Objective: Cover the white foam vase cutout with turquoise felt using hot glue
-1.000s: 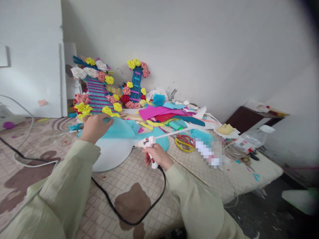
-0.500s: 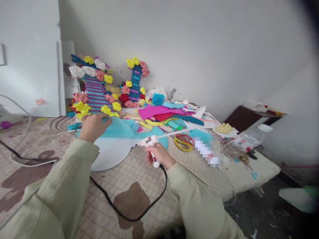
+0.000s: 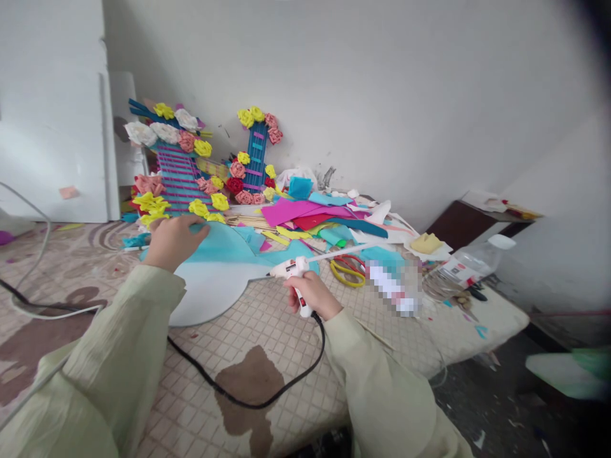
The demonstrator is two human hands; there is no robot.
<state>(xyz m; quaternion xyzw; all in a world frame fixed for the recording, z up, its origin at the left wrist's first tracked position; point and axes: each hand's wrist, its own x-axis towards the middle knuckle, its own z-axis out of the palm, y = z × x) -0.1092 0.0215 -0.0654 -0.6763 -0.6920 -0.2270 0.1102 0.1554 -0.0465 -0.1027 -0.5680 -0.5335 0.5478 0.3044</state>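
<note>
My right hand [image 3: 312,294] is wrapped round the grip of a white hot glue gun [image 3: 292,270]. Its nozzle points left at the edge of a white disc [image 3: 210,289], and a glue stick juts out of its back. A black cord [image 3: 248,394] trails from the gun across the mat. My left hand [image 3: 172,240] rests, fingers curled, on a turquoise sheet [image 3: 229,245] that covers the far half of the disc.
Two blue woven stands with paper roses [image 3: 179,168] [image 3: 255,156] stand at the back by the wall. A heap of coloured sheets [image 3: 315,216], yellow-handled scissors [image 3: 346,270] and a plastic bottle [image 3: 472,261] lie to the right. A dark side table [image 3: 470,222] stands further right.
The view has shifted slightly. My right hand with the glue gun has drawn a little to the right, away from the disc's edge. My left hand stays on the turquoise sheet.
</note>
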